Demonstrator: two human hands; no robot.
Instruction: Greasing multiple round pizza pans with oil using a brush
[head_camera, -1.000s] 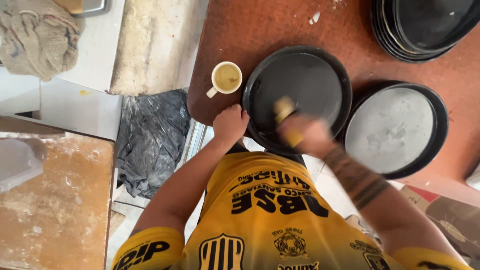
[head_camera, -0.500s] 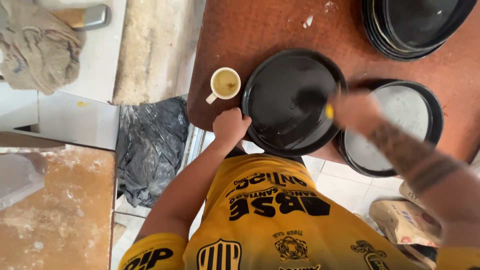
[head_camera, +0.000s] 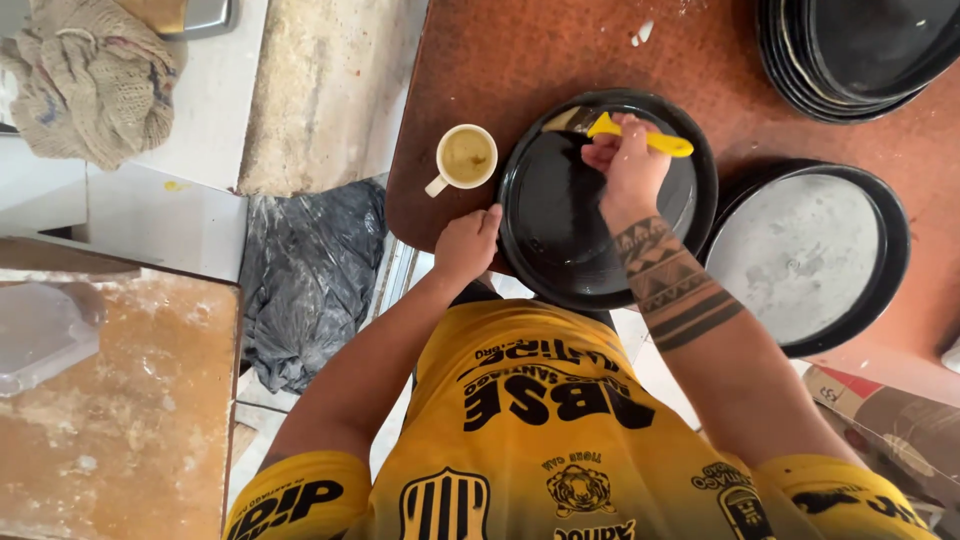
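Gripping a yellow-handled brush (head_camera: 628, 133), right hand (head_camera: 628, 172) fingers clenched; left hand (head_camera: 465, 243) clasps the black pan (head_camera: 560, 240).

Cup (head_camera: 466, 158) left of pan (head_camera: 560, 240), w/ brush (head_camera: 625, 131) on it

One package noted: a brown cardboard box (head_camera: 905, 425) with a red patch on its top, partly cut off at the lower right corner, below the table edge. No labels, signs or screens observed.
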